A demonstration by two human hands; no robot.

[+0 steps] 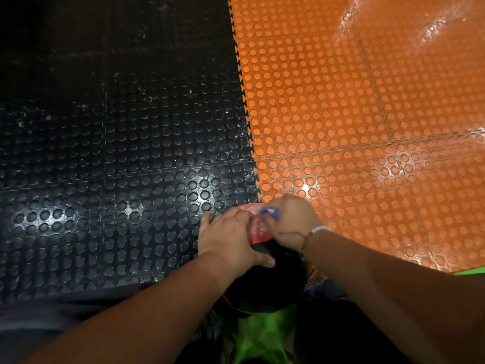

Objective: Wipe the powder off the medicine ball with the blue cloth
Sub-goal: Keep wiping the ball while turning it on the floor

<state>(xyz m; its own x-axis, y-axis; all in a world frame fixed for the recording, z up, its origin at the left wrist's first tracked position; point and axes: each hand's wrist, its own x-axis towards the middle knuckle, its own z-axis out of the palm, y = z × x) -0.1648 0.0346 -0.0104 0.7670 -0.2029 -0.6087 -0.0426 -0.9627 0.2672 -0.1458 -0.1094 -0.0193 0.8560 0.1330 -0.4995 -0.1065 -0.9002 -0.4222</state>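
1. Where the black studded mat (105, 153) meets the orange studded mat (367, 127), the medicine ball (262, 287) sits low in the centre of view, close to the person, at the near end of the toothed seam (246, 122) joining the two
2. Ball is round, so it shows no long axis. Its red panel (256, 228) faces up and toward the far side, and its black part faces the near side. Whitish powder smears show on the red panel
3. Left hand (231, 240): palm laid on the ball's upper left side, fingers spread and fairly straight over the curve, thumb stretched across the black part toward the right. It presses on the ball and is curled round nothing
4. Right hand (291, 222): fingers curled, grasping the blue cloth (270, 212) against the far top of the ball, just right of the left hand. Only a small fold of cloth shows past the fingers
5. Right wrist carries a white band (321, 229) and a thin dark cord
6. Green fabric (257, 334) lies under the ball's near side, at the bottom edge. Both forearms reach in from the near edge
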